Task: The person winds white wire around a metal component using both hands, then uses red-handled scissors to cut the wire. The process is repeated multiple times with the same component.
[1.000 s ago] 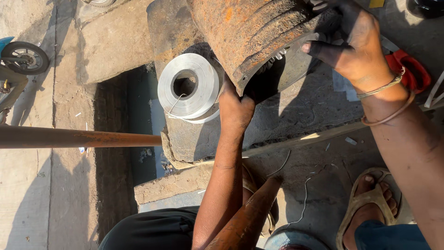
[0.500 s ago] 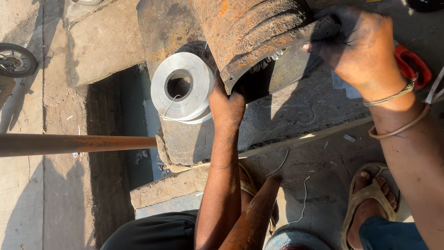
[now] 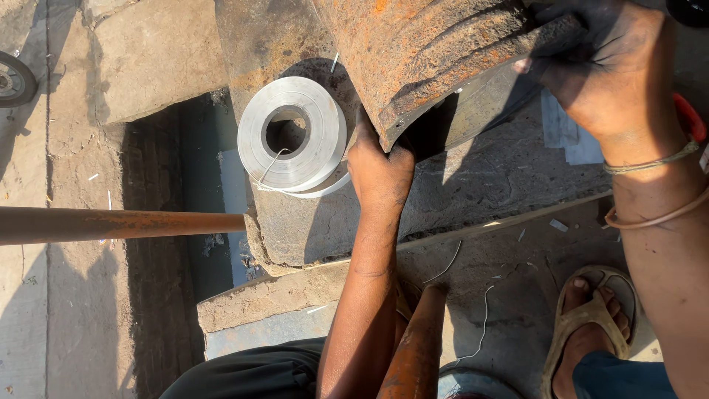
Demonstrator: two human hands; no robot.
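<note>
Fingers: left hand (image 3: 380, 170) curled under rusty curved metal piece's (image 3: 436, 59) lower edge, right hand (image 3: 605, 74) clamped on its far end | change: view closer, grip unchanged, piece still tilted over stone slab (image 3: 473, 177) | metal strip coil (image 3: 292, 133) just left, untouched

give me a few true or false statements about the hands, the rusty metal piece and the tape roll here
1. Both hands grip the rusty metal piece. True: the left hand holds its lower edge, the right hand its upper right end.
2. The silver tape roll lies flat on the stone slab. True.
3. The left hand is lifting the tape roll. False: it is beside the roll, on the metal piece.
4. The right wrist is bare. False: it wears thin bangles.
5. A foot in a sandal shows at the lower right. True.
</note>
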